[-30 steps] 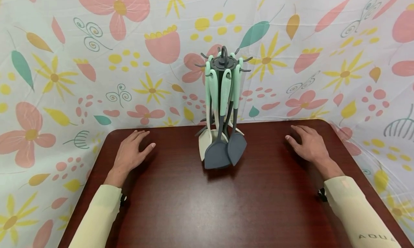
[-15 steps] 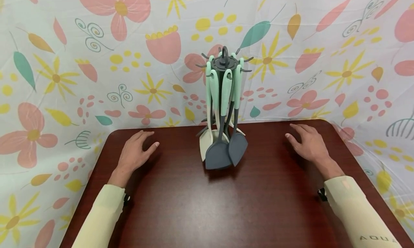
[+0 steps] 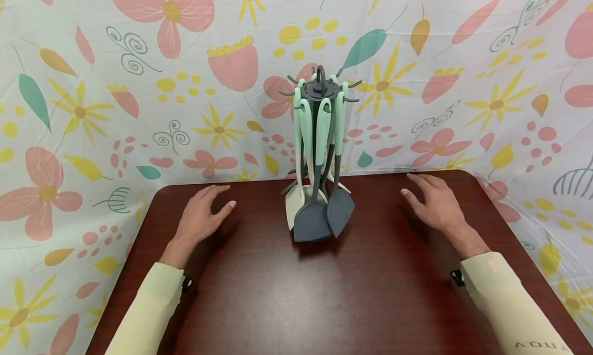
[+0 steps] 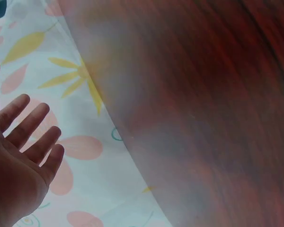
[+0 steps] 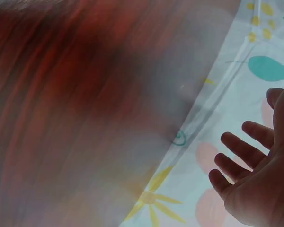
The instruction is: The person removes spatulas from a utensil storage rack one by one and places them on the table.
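Note:
A dark rack (image 3: 320,89) with hooks around its top stands at the back middle of the table, several mint-handled utensils hanging from it. Dark grey turner heads (image 3: 312,222) face the front, and a cream one (image 3: 294,207) hangs to their left. My left hand (image 3: 200,214), fingers spread and relaxed, is to the left of the rack, holding nothing. To its right, apart from it, my right hand (image 3: 436,205) has its fingers loosely extended and is empty. In the wrist views the left palm (image 4: 19,179) and right palm (image 5: 260,189) show nothing held.
The dark red-brown table (image 3: 296,303) has rounded back corners. Directly behind its back edge hangs a white cloth (image 3: 259,139) printed with flowers and leaves, which also runs along both sides.
My left hand has moved slightly right, toward the rack. My right hand has shifted a little left, toward it too. The rack and utensils stay in place.

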`<state>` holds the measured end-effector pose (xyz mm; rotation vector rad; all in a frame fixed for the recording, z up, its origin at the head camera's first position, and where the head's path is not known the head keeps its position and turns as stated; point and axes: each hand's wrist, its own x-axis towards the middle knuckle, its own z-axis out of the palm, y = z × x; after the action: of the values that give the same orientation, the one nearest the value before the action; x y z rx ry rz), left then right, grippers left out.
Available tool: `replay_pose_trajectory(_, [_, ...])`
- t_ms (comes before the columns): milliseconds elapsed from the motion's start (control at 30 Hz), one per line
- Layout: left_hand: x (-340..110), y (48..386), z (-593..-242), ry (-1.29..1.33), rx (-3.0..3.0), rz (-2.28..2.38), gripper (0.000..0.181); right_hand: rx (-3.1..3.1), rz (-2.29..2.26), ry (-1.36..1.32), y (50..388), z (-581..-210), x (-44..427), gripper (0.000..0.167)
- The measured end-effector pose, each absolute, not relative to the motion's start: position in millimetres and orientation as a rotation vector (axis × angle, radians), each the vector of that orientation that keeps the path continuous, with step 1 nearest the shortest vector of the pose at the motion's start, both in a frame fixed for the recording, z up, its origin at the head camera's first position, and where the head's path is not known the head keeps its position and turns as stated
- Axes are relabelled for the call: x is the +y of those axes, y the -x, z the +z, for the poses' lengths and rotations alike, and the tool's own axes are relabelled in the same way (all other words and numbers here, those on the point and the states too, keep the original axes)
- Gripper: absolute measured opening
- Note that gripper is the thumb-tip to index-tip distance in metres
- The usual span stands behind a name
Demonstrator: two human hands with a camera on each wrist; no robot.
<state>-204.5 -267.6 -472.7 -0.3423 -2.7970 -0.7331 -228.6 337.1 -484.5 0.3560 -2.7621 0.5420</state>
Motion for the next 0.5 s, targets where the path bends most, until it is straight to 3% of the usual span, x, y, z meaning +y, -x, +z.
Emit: replay_pose_trajectory(500, [-252, 202, -460, 0.411, -2.749, -0.780, 0.054, -2.723, 0.572, -0.422, 227, -465, 317, 0.059])
